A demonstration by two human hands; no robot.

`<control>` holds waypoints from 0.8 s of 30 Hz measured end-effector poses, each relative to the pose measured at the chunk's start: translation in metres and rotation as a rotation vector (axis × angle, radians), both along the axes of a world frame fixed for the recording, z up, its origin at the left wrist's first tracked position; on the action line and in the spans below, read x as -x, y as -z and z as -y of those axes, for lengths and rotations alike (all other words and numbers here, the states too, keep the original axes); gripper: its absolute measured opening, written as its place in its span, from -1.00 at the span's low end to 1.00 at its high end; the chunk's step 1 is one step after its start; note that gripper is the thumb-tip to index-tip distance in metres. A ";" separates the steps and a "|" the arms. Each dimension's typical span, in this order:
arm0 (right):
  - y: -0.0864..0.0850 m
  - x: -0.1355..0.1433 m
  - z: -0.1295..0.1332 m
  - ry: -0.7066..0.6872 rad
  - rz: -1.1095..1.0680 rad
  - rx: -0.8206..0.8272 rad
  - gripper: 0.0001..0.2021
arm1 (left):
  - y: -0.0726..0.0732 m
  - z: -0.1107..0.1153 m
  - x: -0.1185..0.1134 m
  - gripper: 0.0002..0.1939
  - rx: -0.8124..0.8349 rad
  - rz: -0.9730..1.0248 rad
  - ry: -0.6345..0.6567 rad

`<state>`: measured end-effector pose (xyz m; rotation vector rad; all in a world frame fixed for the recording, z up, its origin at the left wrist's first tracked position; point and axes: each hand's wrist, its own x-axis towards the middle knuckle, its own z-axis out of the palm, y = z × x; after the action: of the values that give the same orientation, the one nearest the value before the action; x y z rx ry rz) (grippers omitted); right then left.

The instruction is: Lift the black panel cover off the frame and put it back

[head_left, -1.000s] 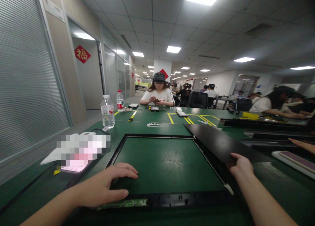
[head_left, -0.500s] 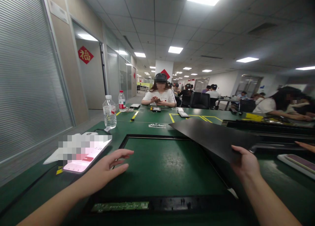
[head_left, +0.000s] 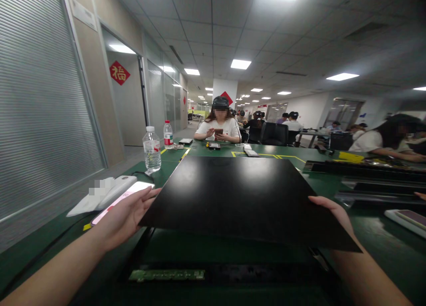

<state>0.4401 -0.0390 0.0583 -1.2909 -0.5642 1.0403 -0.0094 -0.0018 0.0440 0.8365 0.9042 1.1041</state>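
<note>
A thin, glossy black panel (head_left: 229,199) is held level above the table, with ceiling lights reflected on it. My right hand (head_left: 336,215) grips its right edge, thumb on top and the other fingers hidden underneath. At the left edge, my left hand (head_left: 128,217) holds the panel between its fingers, which are partly out of sight. Below lies a black rectangular frame (head_left: 266,274), mostly covered by the panel. A green circuit board strip (head_left: 166,275) sits along the frame's near side.
Left of the panel are a lit phone (head_left: 111,206), a white device (head_left: 118,190) and a water bottle (head_left: 152,150). Another bottle (head_left: 168,135) stands farther back. Long black strips (head_left: 372,184) and another phone (head_left: 411,219) lie right. A person (head_left: 219,126) sits across the green table (head_left: 376,239).
The black panel has swung left from the right side and now spans the frame. My left hand, earlier open and empty, has taken its left edge; my right hand still grips it.
</note>
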 end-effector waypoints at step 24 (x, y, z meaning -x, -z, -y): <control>0.024 0.017 -0.013 -0.206 0.392 0.264 -0.47 | -0.004 -0.001 0.006 -0.35 -0.086 -0.254 -0.150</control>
<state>0.4236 -0.0257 0.0347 -1.7161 -0.8939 1.0600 -0.0156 -0.0012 0.0483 1.0082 1.1520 1.1900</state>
